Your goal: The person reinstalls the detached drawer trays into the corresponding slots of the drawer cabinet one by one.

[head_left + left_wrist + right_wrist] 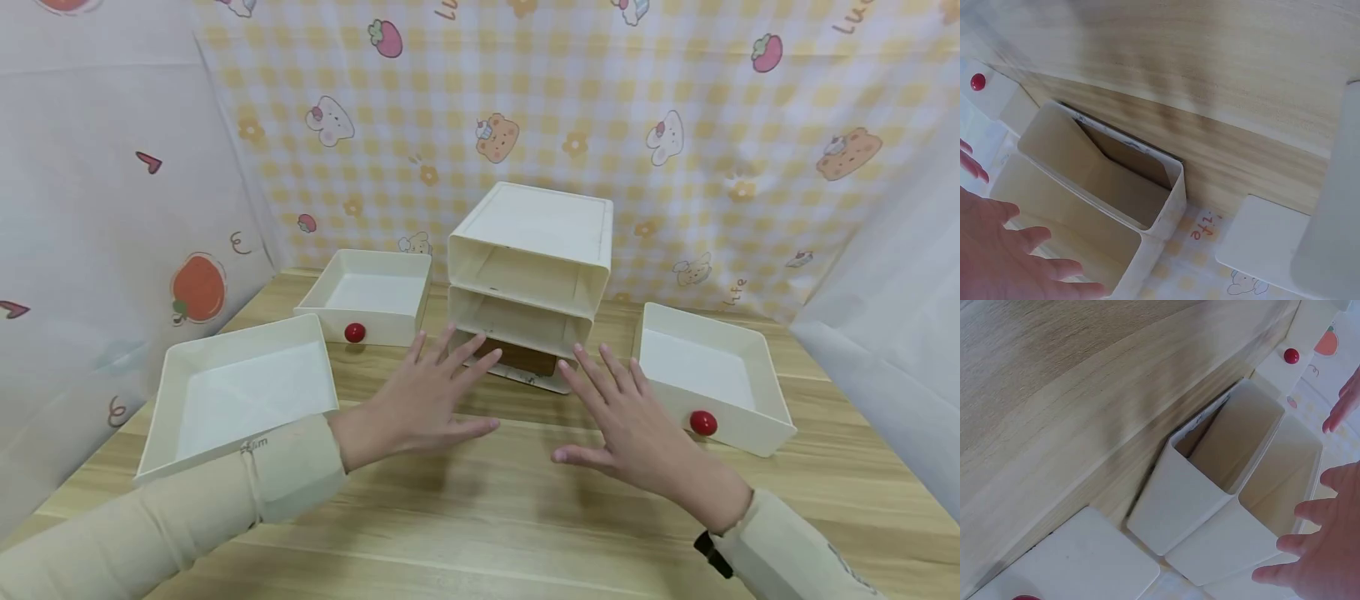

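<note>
A cream storage cabinet (555, 221) with three stacked open slots stands at the middle of the table; a brown bottom shows through its lowest slot. My left hand (423, 412) is held in front of its left side, fingers spread and nothing in them. Palm down, my right hand (637, 421) spreads its fingers before the right side, also holding nothing. In the head view the fingertips of both hands overlap the lower slots. The wrist views show the cabinet's slots (1100, 165) beyond the left fingers and its side wall (1179, 497) near the right fingers.
Three pulled-out drawers lie on the wooden table (480, 533): one at front left (251, 404), partly behind my left sleeve, one at back left (375, 292) with a red knob (355, 332), one at right (701, 367) with another knob (703, 422). A patterned cloth (570, 83) hangs behind.
</note>
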`<state>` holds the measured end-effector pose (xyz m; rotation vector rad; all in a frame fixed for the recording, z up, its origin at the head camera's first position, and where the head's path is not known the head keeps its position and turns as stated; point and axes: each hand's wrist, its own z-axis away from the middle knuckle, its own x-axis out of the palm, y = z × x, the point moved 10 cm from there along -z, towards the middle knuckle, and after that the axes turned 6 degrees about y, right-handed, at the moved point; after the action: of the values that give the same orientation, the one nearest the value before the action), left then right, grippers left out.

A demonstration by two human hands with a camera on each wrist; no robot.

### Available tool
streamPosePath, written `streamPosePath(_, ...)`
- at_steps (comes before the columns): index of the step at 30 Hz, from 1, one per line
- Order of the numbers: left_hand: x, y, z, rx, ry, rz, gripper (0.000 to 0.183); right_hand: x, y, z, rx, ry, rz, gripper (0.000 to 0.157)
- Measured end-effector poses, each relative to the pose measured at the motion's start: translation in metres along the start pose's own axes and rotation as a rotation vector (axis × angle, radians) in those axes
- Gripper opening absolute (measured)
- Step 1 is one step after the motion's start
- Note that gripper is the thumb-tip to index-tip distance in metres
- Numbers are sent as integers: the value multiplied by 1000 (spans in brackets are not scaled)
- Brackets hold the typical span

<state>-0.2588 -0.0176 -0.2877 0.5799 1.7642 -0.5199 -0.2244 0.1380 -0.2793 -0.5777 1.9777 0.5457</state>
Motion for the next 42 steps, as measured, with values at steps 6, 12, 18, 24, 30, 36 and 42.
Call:
streamPosePath(6, -14, -3, -4, -6, 65, 20, 79, -9, 2, -5, 11, 84, -24, 94)
streamPosePath(12, -44, -10, -13, 0, 246, 76, 73, -32, 5, -14, 2, 307, -90, 83)
streamPosePath(18, -80, -24, -21, 45, 487, 175, 61, -58, 24, -21, 82, 501, -194, 71)
streamPosePath(24, -101, -62, -37, -80, 556, 344, 61, -70, 56, -33, 231, 551, -307, 55)
streamPosePath(30, -104, -113, -60, -332, 548, 638, 63, -70, 86, -51, 442, 502, -494, 52)
streamPosePath(36, -96, -156, -78, -582, 519, 952, 58, -70, 108, -70, 627, 431, -584, 53)
streamPosePath(42, -89, -164, -94, -669, 453, 1150, 51, -67, 128, -83, 784, 353, -651, 51)
